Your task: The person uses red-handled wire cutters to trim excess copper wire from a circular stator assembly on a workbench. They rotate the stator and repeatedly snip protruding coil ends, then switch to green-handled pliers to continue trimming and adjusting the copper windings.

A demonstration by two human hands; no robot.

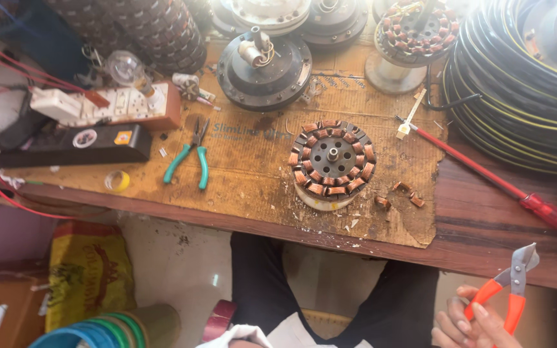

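Right hand (pixel 469 325): lower right of the frame, below the bench edge; fingers wrapped round the orange handles of the cutters; only partly in frame
Cutters (pixel 509 283): metal jaws pointing up, apart from everything on the bench
Left hand: out of frame
Stator (pixel 332 161): centre of the frame, upright on the cardboard sheet (pixel 253 187); copper coils ringing a dark hub
Cut coil bits (pixel 407 193): just right of the stator, on the cardboard
Green pliers (pixel 191 158): left of centre, lying flat
Red screwdriver (pixel 498 183): right side, slanting across the bench (pixel 485 232)
Cable coil (pixel 517 84): upper right
Socket board (pixel 111 106): upper left
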